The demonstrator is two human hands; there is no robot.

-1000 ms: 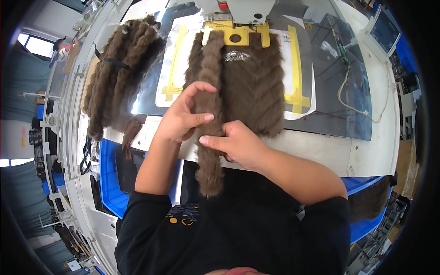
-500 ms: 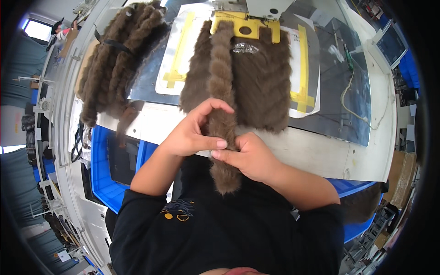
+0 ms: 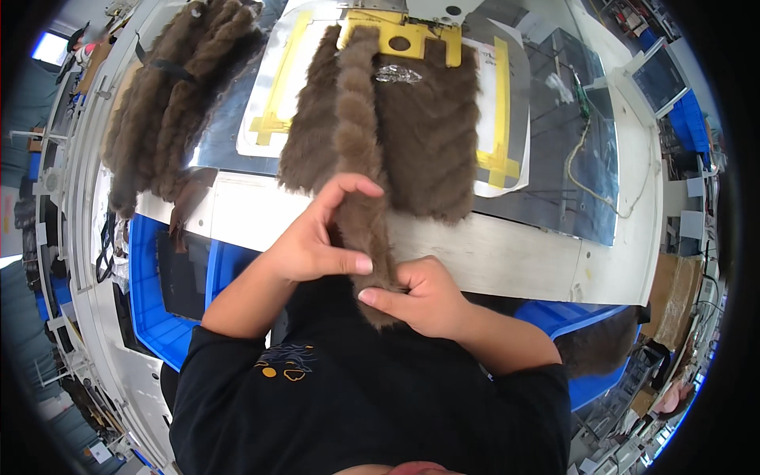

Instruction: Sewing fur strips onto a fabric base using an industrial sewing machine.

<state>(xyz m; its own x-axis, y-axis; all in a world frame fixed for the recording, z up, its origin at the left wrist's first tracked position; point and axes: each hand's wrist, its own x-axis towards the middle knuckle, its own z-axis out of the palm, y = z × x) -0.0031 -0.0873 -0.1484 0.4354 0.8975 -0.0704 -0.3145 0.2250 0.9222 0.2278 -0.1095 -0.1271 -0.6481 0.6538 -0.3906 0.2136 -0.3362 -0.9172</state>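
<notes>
Worktable (image 3: 522, 265): fur strip (image 3: 356, 119) cupped by left hand (image 3: 317, 241), pinched by right hand (image 3: 427, 301) nearer six-o'clock tip now; less tail free.

Black short-sleeved shirt (image 3: 396, 404), yellow-and-blue motif (image 3: 286, 363) on chest.

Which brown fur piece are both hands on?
The long narrow strip: right hand grips its lower end, left hand touches it just above. The wide panel lies beneath its upper part; the bundle at left has a dark band.
</notes>
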